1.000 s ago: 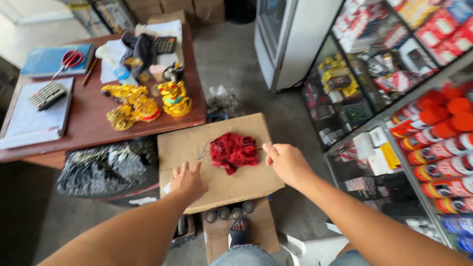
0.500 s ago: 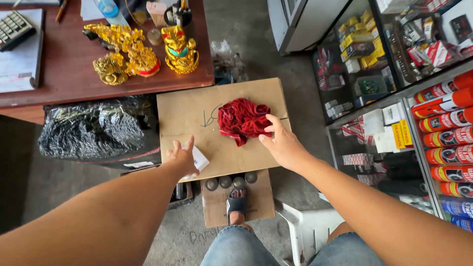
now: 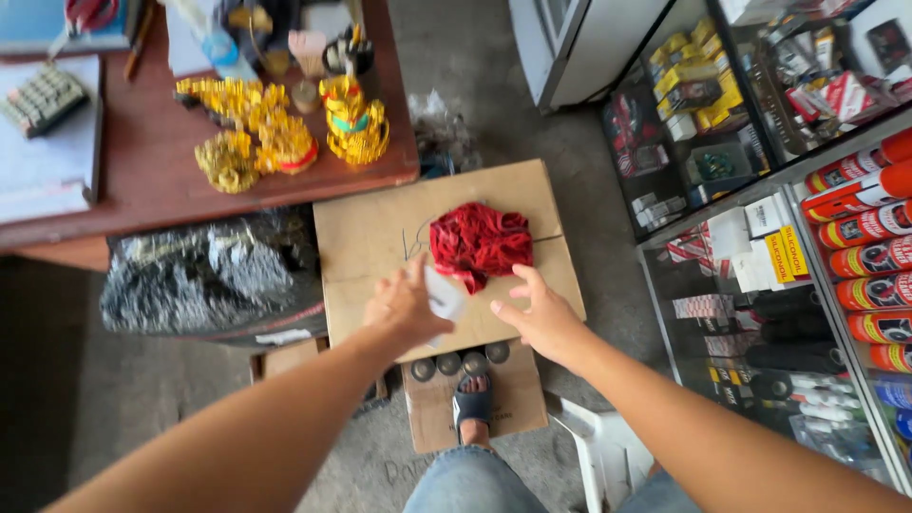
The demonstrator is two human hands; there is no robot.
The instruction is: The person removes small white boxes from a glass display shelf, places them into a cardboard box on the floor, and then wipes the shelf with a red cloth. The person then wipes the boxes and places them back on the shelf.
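a grey concrete floor (image 3: pixel 171 418) runs under a dark wooden table (image 3: pixel 142 180) at upper left. glass display shelves (image 3: pixel 760 247) fill the right side, beside a white cabinet (image 3: pixel 579 47) at the top. a white plastic chair (image 3: pixel 598 456) sits low. even daylight.

red bundle (image 3: pixel 480 244), tan cardboard sheet (image 3: pixel 380 237), yellow ornaments (image 3: pixel 275 133), reddish-brown table (image 3: pixel 142 185)

Both forearms outstretched, left hand (image 3: pixel 407 309) fingers curled, right hand (image 3: pixel 539 316) fingers spread
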